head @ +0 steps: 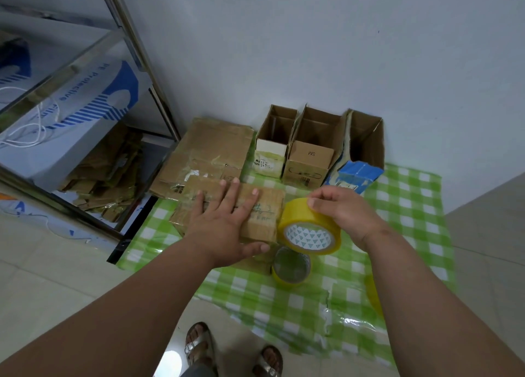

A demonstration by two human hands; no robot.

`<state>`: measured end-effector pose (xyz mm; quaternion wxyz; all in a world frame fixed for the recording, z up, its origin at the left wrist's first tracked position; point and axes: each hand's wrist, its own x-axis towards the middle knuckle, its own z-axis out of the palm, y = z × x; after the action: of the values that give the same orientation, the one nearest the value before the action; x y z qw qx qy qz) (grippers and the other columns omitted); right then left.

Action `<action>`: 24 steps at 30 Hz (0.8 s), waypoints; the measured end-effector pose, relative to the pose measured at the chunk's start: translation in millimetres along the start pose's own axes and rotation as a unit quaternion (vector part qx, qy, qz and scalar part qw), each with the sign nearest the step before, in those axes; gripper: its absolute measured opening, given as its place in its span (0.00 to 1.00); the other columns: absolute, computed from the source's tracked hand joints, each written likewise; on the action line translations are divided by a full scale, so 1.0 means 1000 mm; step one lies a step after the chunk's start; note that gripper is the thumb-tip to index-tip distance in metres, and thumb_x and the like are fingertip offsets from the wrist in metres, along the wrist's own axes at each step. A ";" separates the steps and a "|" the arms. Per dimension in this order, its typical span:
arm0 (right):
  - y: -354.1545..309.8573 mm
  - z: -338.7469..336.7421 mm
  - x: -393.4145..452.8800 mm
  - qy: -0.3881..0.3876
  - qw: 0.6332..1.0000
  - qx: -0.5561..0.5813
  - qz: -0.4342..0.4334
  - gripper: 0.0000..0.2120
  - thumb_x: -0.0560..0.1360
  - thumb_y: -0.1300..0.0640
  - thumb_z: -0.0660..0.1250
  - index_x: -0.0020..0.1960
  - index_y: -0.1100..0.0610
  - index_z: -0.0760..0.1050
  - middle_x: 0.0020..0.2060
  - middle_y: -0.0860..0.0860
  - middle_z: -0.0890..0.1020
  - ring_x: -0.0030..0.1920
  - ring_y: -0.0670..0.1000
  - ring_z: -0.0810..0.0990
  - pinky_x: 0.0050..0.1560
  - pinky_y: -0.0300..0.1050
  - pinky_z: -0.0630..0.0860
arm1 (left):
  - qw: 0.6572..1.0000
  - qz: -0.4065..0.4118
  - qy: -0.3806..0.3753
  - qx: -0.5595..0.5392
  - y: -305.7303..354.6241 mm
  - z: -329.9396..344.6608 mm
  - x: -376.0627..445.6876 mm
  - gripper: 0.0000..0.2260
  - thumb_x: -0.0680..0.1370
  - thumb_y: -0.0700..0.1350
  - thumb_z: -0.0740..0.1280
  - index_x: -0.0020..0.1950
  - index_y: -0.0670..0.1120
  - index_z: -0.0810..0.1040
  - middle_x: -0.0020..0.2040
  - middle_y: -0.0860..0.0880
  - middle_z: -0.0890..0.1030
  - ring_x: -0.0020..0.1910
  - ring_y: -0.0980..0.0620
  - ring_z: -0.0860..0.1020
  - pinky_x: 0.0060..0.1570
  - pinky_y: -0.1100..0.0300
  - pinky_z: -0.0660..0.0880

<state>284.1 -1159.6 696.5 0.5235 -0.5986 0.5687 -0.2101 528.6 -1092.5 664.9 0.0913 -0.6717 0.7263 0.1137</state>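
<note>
Sealing looks barely begun: the left hand (224, 220) presses flat, fingers straight, on the closed box (227, 206) on the checked sheet (412, 234), while the right hand (345, 215) grips the tape roll (309, 226) just beside it; no fresh strip seems laid yet.

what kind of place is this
Likely a small storeroom or packing corner on a tiled floor: open cartons against the wall, flattened cardboard stacked in a metal rack, and a yellow tape roll in the right hand beside a closed box.
</note>
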 end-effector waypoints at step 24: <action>0.019 0.002 -0.021 0.031 0.983 0.175 0.039 0.16 0.65 0.50 0.73 0.44 0.62 0.76 0.38 0.55 0.79 0.43 0.56 0.78 0.47 0.50 0.72 | 0.999 -0.022 -0.009 -0.034 0.018 0.007 0.014 0.55 0.55 0.86 0.34 0.73 0.56 0.24 0.71 0.58 0.23 0.74 0.40 0.26 0.60 0.28 0.26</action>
<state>271.4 -1136.0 686.2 0.6103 -0.4685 0.5618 -0.3040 509.4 -1102.7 655.3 0.0775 -0.6892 0.7063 0.1419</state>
